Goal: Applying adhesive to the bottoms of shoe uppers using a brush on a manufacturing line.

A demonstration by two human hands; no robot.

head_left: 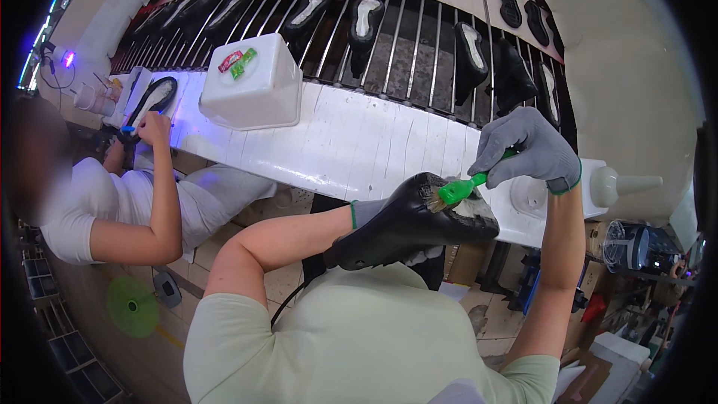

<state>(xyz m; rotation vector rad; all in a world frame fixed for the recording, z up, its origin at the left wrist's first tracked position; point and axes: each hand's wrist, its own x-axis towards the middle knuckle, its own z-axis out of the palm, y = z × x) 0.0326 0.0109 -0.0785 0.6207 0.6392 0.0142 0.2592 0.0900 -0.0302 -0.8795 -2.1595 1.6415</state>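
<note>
My right hand, in a grey glove with a green cuff, pinches the handle of a green brush. The pale bristles touch the underside of a black shoe upper, near one end. That underside faces up and shows a whitish patch toward the right. My left hand, also in a grey glove, holds the upper from beneath. Most of its fingers are hidden behind the black material, with a few fingertips showing below it. The upper is held in the air in front of my chest, over the near edge of the white bench.
Beyond the white bench, a rack of metal bars carries several black uppers. Black soles line a far ledge. A white box bears small wrappers. A white bottle stands right. At left, a co-worker handles another shoe.
</note>
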